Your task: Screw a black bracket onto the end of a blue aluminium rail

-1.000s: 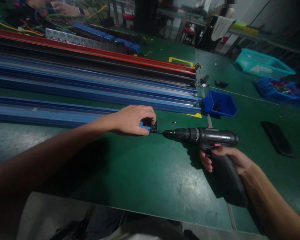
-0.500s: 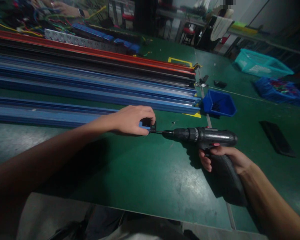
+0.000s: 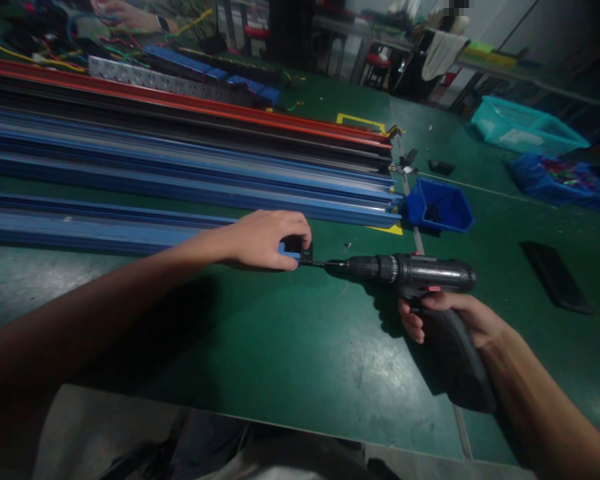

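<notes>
My left hand [image 3: 267,240] is wrapped over the right end of a long blue profile rail [image 3: 105,227] lying on the green table. A small black end piece [image 3: 307,253] sits at that end, beside my thumb and fingers. In my right hand [image 3: 445,313] is a black cordless drill [image 3: 410,272], held by its grip and lying level, pointing left. Its long thin bit [image 3: 321,264] reaches the black end piece. Whether a screw is at the tip, I cannot make out.
Behind lie more blue rails [image 3: 230,190], black ones and an orange-red rail [image 3: 180,100]. A blue bin [image 3: 440,207] stands beyond the drill, with a black flat object [image 3: 555,277] to its right. Further back are a teal basket [image 3: 525,127] and another person's hand [image 3: 130,15] among wires.
Both hands, the drill and the rail hold nearly the same place. At the upper left, the other person's hand has shifted slightly among the wires.
</notes>
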Demonstrator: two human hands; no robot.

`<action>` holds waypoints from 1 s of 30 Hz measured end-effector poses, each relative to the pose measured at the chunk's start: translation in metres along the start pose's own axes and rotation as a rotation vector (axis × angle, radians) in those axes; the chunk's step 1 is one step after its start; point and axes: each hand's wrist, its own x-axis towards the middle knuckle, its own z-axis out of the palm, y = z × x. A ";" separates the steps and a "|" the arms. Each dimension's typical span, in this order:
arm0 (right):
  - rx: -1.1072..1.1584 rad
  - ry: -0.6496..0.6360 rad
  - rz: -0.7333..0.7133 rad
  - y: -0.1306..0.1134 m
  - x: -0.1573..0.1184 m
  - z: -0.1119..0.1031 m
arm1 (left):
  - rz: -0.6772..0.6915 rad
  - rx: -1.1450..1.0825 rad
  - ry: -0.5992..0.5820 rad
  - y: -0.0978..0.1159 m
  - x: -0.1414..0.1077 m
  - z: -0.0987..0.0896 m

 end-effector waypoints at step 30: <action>-0.030 -0.002 -0.031 0.003 0.000 -0.001 | 0.006 0.002 0.000 -0.001 0.000 0.001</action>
